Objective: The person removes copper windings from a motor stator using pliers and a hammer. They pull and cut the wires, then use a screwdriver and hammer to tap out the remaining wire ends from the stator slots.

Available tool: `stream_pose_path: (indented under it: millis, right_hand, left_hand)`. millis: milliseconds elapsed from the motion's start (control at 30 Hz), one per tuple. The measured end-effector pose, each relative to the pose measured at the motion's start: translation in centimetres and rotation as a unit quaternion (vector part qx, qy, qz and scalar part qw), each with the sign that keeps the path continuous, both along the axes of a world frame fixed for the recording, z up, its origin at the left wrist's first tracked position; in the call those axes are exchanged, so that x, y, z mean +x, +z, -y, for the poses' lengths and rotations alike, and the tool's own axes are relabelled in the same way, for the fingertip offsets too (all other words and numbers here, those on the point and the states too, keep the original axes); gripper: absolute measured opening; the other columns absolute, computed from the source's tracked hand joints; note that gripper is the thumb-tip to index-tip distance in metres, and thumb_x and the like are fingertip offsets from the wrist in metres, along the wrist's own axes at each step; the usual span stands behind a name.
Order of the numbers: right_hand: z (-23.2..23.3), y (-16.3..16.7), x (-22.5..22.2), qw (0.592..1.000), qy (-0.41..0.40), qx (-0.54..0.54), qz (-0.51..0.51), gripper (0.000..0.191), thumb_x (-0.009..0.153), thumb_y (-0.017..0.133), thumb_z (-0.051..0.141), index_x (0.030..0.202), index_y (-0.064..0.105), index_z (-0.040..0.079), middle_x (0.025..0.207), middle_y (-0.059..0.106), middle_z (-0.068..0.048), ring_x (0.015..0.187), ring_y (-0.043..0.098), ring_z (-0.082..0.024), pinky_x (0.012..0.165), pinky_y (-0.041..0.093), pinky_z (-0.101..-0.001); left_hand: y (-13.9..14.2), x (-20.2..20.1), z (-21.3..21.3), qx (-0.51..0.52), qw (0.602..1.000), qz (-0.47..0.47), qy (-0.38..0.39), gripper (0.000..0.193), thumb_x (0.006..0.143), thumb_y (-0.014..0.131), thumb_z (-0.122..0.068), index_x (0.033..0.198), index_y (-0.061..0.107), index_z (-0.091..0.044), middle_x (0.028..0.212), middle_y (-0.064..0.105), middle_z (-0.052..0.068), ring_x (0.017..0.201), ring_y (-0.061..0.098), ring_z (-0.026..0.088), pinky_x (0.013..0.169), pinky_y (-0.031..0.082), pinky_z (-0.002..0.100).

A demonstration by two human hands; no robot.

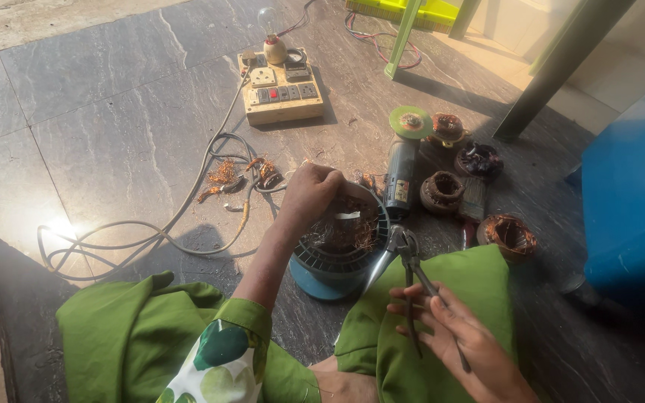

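The left hand (pixel 309 195) hides part of the motor stator's (pixel 340 250) copper windings.

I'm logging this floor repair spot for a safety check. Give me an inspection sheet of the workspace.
Surface: grey stone floor, sunlit.
Job's things: motor stator with copper windings, upright between the knees.
Clutter: angle grinder, loose copper coils, copper scraps.
Hands: left hand grips the windings; right hand holds pliers, jaws at the stator rim.
Cables: grey cable looped, leading to the wooden socket board.
Surroundings: blue bin, green legs.
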State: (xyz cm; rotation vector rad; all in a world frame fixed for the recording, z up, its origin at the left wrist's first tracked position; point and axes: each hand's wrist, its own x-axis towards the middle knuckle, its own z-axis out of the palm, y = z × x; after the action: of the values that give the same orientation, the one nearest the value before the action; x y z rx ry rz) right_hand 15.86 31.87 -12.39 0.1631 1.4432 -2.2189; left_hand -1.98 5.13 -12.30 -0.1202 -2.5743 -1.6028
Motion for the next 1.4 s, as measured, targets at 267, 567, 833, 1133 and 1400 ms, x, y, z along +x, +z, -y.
stream_pose_path:
  millis: [267, 567, 833, 1133, 1400]
  right_hand:
    - [-0.8, 1.1, -6.0, 0.960, 0.165, 0.214, -0.068, 0.036, 0.099, 0.051, 0.033, 0.125, 0.061, 0.009, 0.127, 0.064, -0.009, 0.129, 0.056, -0.019, 0.110, 0.041, -0.0369]
    - [-0.5, 0.0, -6.9, 0.937, 0.207, 0.257, -0.113, 0.038, 0.099, 0.052, 0.037, 0.123, 0.062, 0.009, 0.121, 0.063, -0.007, 0.123, 0.055, -0.017, 0.105, 0.041, -0.0341]
    - [-1.2, 0.9, -7.9, 0.931, 0.215, 0.288, -0.069, 0.041, 0.099, 0.052, 0.039, 0.133, 0.053, 0.017, 0.126, 0.058, -0.002, 0.125, 0.053, -0.012, 0.107, 0.040, -0.0321]
    - [-1.1, 4.6, -11.0, 0.932, 0.310, 0.187, -0.011, 0.047, 0.098, 0.048, 0.037, 0.135, 0.058, 0.010, 0.129, 0.064, -0.011, 0.134, 0.056, -0.024, 0.106, 0.048, -0.0463]
    - [0.6, 6.9, -13.5, 0.872, 0.382, 0.304, -0.036, 0.053, 0.097, 0.048, 0.042, 0.136, 0.055, 0.006, 0.127, 0.072, -0.010, 0.128, 0.062, -0.021, 0.104, 0.051, -0.0441]
  left_hand:
    - [-0.2, 0.2, -0.1, -0.027, 0.999, 0.028, -0.019, 0.044, 0.090, 0.050, -0.031, 0.077, 0.076, 0.002, 0.062, 0.069, 0.016, 0.058, 0.067, 0.024, 0.067, 0.055, 0.040]
    - [-0.3, 0.7, 0.0, -0.038, 0.999, 0.014, -0.030, 0.047, 0.091, 0.048, -0.032, 0.073, 0.074, 0.003, 0.060, 0.067, 0.015, 0.056, 0.066, 0.025, 0.064, 0.055, 0.039]
    - [0.1, 1.3, 0.0, -0.009, 0.999, 0.025, -0.036, 0.043, 0.090, 0.048, -0.029, 0.074, 0.073, 0.002, 0.059, 0.066, 0.015, 0.053, 0.065, 0.024, 0.063, 0.055, 0.040]
    - [-0.5, 0.8, 0.2, -0.014, 1.000, 0.004, -0.026, 0.044, 0.088, 0.047, -0.029, 0.066, 0.072, 0.001, 0.052, 0.060, 0.014, 0.046, 0.057, 0.024, 0.056, 0.051, 0.044]
    - [-1.1, 0.3, 0.5, -0.009, 0.999, -0.026, -0.028, 0.044, 0.089, 0.047, -0.028, 0.068, 0.070, 0.004, 0.054, 0.062, 0.014, 0.048, 0.060, 0.024, 0.059, 0.054, 0.041]
